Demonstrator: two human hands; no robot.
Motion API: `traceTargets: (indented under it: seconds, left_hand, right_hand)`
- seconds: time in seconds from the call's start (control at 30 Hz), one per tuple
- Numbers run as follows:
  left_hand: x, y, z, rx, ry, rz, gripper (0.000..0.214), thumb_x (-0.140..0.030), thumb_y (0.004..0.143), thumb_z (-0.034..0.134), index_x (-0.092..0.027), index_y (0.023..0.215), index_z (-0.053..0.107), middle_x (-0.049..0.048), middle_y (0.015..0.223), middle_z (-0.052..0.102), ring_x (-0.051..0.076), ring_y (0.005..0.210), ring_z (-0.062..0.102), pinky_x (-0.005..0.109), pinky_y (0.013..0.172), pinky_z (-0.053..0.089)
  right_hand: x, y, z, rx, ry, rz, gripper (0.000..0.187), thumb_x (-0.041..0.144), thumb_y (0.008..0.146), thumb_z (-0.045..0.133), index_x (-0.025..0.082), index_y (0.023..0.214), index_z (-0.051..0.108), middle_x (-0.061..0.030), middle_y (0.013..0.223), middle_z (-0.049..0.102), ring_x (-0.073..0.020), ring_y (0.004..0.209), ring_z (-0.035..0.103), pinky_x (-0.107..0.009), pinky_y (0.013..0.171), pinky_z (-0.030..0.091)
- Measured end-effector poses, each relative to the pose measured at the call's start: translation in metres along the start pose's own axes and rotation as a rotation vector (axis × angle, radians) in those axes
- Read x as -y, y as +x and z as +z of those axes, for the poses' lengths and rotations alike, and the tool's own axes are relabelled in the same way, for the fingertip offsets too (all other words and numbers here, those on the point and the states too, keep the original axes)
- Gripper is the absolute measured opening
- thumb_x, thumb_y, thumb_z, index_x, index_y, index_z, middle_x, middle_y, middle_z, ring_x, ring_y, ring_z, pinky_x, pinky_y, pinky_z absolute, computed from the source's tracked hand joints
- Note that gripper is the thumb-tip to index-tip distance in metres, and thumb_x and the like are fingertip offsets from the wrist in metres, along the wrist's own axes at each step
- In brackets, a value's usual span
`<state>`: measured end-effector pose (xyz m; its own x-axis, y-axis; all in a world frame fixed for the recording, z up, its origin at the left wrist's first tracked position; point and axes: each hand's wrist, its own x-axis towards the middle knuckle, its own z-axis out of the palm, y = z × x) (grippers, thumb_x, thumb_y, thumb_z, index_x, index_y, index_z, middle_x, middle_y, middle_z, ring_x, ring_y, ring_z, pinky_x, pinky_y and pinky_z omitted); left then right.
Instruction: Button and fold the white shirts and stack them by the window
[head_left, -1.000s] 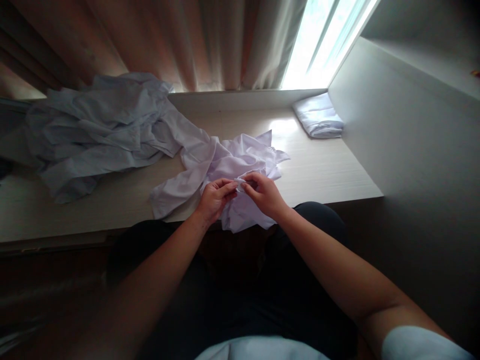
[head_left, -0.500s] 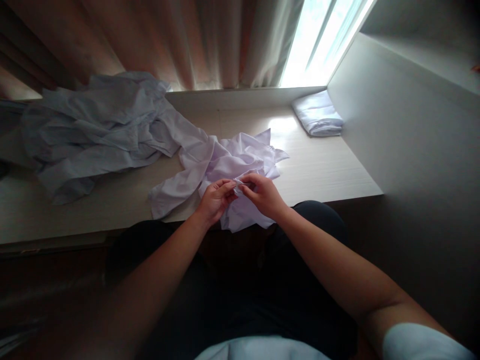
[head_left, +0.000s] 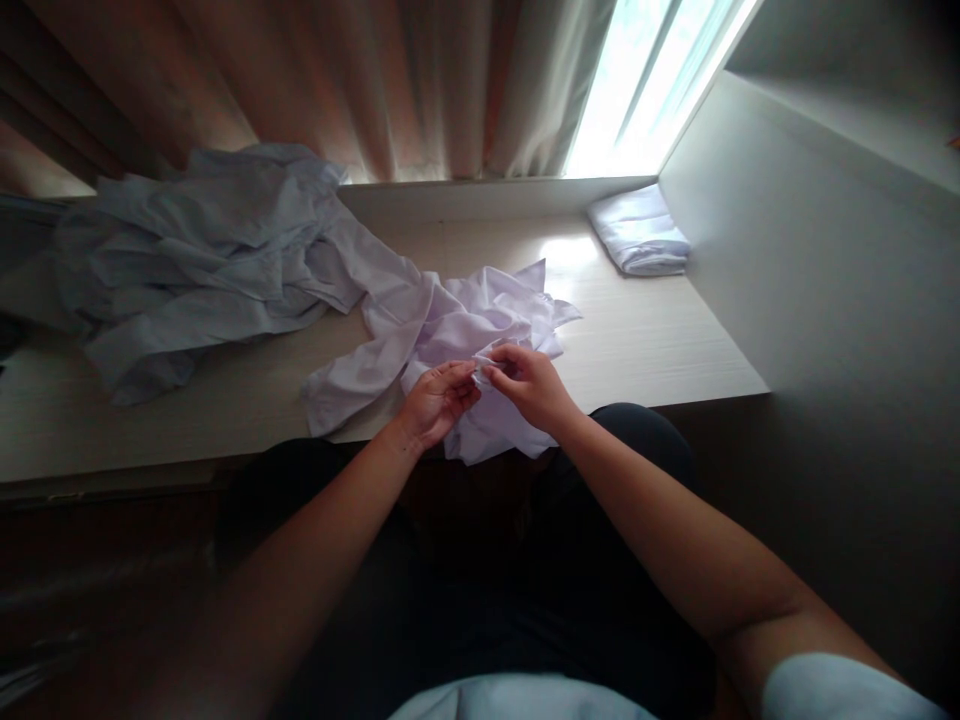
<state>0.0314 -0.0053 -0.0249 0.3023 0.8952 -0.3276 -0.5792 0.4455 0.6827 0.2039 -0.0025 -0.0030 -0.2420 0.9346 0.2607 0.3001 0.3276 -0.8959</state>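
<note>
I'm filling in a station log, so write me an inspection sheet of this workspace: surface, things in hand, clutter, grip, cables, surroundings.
Surface: pale wood-look counter, brightly lit near the window.
Job's things: crumpled lilac cloth, reaching past the counter's front edge.
Clutter: rumpled white heap at left; folded white cloth in the far right corner.
Grip: right hand pinches the lilac cloth; left hand is at the same spot, closure unclear.
Cables: nothing seen.
Surroundings: curtain and window behind, wall at right.

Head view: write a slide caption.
Right hand pinching, left hand touching a rumpled lilac garment, folded white cloth lying beyond.
</note>
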Motion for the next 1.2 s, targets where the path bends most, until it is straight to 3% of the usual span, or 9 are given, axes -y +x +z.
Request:
traceTargets:
  seconds: [0.27,0.47,0.8,1.2]
  left_hand:
    - [0.000,-0.003,0.005,0.016,-0.031,-0.047,0.027,-0.014,0.075,0.077,-0.019,0.101,0.069,0.0016,0.092,0.071,0.010,0.076,0.066,0.021,0.067,0.053]
    - [-0.002,-0.006,0.008,0.031,-0.089,-0.080,0.020,-0.008,0.080,0.070,-0.016,0.097,0.065,0.0013,0.088,0.069,0.010,0.074,0.067,0.021,0.066,0.054]
    - [0.001,-0.007,0.010,-0.031,-0.109,-0.058,0.017,-0.007,0.079,0.071,-0.016,0.093,0.064,0.0012,0.084,0.069,0.011,0.072,0.066,0.022,0.065,0.052]
    - [0.009,-0.005,0.010,-0.015,-0.068,-0.019,0.022,-0.011,0.076,0.075,-0.015,0.094,0.065,0.0012,0.084,0.070,0.010,0.073,0.065,0.021,0.068,0.053]
  right_hand:
    - [0.000,0.003,-0.008,0.127,0.267,0.107,0.020,0.037,0.084,0.069,0.018,0.089,0.071,-0.0027,0.087,0.072,-0.0152,0.078,0.063,-0.028,0.072,0.049]
    - [0.001,0.004,-0.008,0.142,0.321,0.148,0.023,0.039,0.082,0.071,0.016,0.084,0.069,-0.0007,0.077,0.067,-0.0127,0.070,0.058,-0.026,0.066,0.044]
    - [0.001,0.004,-0.006,0.100,0.206,0.203,0.030,0.045,0.082,0.069,0.016,0.078,0.066,-0.0002,0.069,0.062,-0.0118,0.063,0.051,-0.026,0.059,0.039]
    - [-0.001,0.005,-0.007,0.077,0.056,0.194,0.019,0.035,0.081,0.064,0.017,0.075,0.062,-0.0005,0.070,0.061,-0.0132,0.065,0.051,-0.027,0.060,0.038]
